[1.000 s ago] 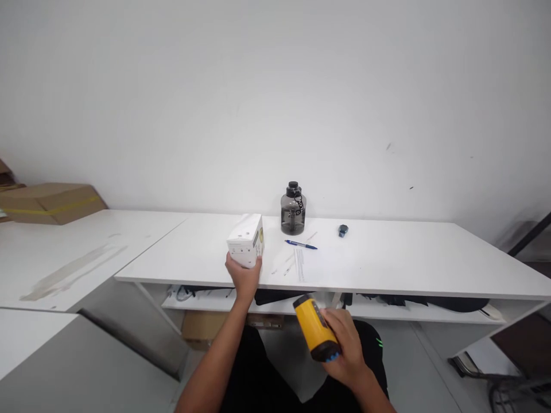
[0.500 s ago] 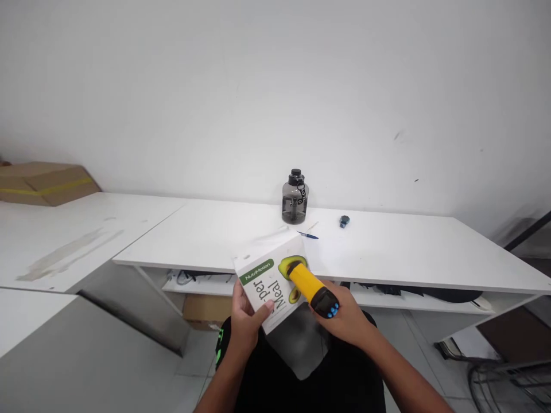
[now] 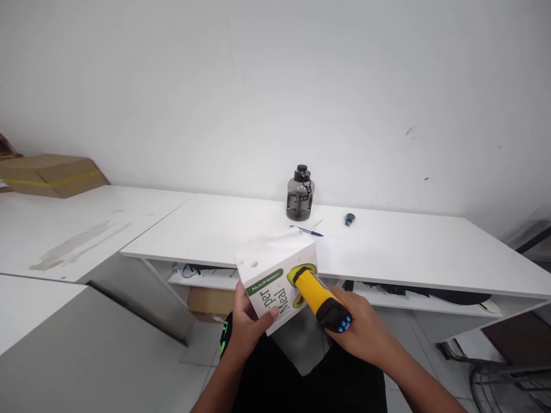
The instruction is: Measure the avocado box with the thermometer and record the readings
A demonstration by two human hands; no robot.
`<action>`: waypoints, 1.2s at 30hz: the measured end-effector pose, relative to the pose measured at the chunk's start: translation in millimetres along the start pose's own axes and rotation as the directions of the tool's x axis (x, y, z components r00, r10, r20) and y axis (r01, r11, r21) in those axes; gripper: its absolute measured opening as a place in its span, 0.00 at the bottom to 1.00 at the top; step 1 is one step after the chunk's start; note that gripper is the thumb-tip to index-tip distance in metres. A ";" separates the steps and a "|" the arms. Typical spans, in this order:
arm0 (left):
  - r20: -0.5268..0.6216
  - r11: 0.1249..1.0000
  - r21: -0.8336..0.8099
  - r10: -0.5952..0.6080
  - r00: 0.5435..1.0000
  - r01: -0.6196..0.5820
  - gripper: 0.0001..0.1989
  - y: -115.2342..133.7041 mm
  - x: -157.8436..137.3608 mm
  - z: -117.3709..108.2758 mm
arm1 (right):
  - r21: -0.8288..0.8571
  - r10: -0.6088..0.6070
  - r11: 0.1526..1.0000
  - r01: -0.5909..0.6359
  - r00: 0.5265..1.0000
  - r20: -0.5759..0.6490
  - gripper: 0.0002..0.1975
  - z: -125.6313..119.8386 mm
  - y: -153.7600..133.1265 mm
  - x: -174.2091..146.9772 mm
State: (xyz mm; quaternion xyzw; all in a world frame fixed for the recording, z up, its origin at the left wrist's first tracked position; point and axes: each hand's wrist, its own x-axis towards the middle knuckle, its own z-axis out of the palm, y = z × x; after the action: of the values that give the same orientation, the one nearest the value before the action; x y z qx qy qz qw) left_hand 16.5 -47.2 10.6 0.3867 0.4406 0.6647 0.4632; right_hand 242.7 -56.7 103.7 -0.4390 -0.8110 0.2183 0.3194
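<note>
My left hand (image 3: 252, 318) grips a white carton (image 3: 275, 298) by its lower left side, with the thumb on its printed front. The carton is tilted above my lap; green "NutriMotion" lettering and avocado pictures show on it. My right hand (image 3: 361, 327) is closed round a yellow and black handheld barcode scanner (image 3: 316, 292), with small blue lights on its near end. The scanner's far end overlaps the carton's avocado picture; I cannot tell whether they touch. Its handle is mostly hidden by the hand.
On the white desk (image 3: 408, 246) stand a dark translucent water bottle (image 3: 300, 195), a blue pen (image 3: 310, 232) and a wristwatch (image 3: 349, 219). A taped cardboard box (image 3: 51, 175) sits on the left desk. Below, a shelf (image 3: 413, 301) holds dark items; another cardboard box (image 3: 210, 303) lies underneath.
The carton has tilted so more of its blank top side shows. The scanner has shifted slightly right and down with my right hand. The whole view has moved a little.
</note>
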 end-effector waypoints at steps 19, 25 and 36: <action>-0.139 0.985 0.068 0.169 0.976 -0.161 0.41 10.9 22.8 14.3 | 0.378 0.224 0.894 -0.243 0.970 0.094 0.21 10.7 2.7 1.7; -0.335 0.906 0.318 0.384 0.860 -0.280 0.44 10.2 83.3 14.5 | 0.468 0.319 0.837 -0.284 0.948 0.006 0.22 25.4 11.5 1.3; -0.282 0.631 0.762 0.526 0.803 -0.146 0.50 -35.3 122.3 4.1 | 0.549 0.391 0.770 -0.326 0.921 -0.001 0.23 39.2 15.3 6.1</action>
State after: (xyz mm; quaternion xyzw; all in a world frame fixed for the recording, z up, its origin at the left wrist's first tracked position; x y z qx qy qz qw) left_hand -3.3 77.1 -8.5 0.4340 0.6776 0.5935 0.0164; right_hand 221.2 -46.5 68.4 -0.4898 -0.5979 0.4683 0.4281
